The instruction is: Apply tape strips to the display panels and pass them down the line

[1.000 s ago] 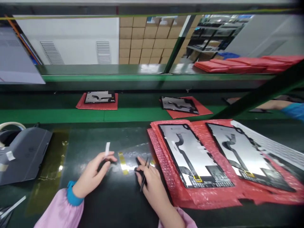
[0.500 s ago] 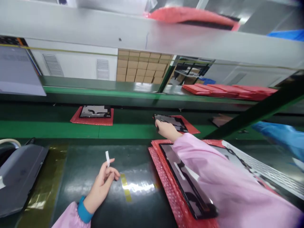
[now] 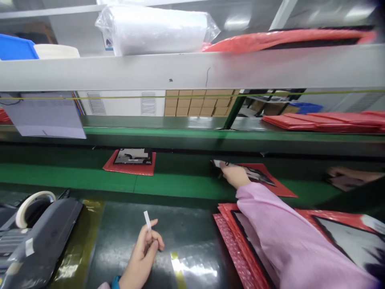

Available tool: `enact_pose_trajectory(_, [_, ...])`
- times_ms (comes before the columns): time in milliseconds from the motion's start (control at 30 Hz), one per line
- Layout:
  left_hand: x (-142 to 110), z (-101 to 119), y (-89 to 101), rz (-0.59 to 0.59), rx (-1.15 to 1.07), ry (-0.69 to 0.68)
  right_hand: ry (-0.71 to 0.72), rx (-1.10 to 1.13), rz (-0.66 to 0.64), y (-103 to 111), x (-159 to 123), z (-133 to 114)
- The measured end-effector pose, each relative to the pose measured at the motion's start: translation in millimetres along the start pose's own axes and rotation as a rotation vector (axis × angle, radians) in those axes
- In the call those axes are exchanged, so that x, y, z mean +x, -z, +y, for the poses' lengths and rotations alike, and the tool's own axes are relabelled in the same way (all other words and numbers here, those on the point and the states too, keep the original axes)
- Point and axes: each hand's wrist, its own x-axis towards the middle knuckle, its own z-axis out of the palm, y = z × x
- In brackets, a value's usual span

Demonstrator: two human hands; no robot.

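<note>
My left hand (image 3: 144,253) is above the dark bench with its fingers curled. A short white strip (image 3: 147,220), like tape, sticks up from between its fingers. My right hand (image 3: 235,174) reaches forward over the green conveyor belt and grips the near-left edge of a flat screen panel (image 3: 255,175). That edge is tilted up, while the rest lies over a red bubble-wrap sheet (image 3: 278,186). Beneath my right sleeve, on the bench, is a stack of red bubble bags (image 3: 230,241) with dark-framed panels; the sleeve hides part of it.
Another panel (image 3: 134,156) lies on red wrap farther left on the belt (image 3: 171,186). A grey device with a tape roll (image 3: 22,212) stands at bench left. Red packs (image 3: 325,121) rest on the ledge. At far right, another person's hand (image 3: 337,172) is over the belt.
The camera view has tilted up and turned left, so things sit lower and farther right. The panel's left edge has come up in my right hand. My left hand keeps the white strip.
</note>
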Motion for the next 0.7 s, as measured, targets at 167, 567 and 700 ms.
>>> enact_pose_trajectory(167, [16,33,-38.7,-0.1,0.34,-0.33,-0.074,0.214,0.135,42,-1,-8])
enact_pose_trajectory(567, [38,60,-57.7,0.159,0.968,-0.885,-0.118,1.625,0.107,104,-146,-93])
enact_pose_trajectory(700, [7,77,-1.6,0.179,0.571,-0.624,-0.199,1.577,-0.147,115,-218,-82])
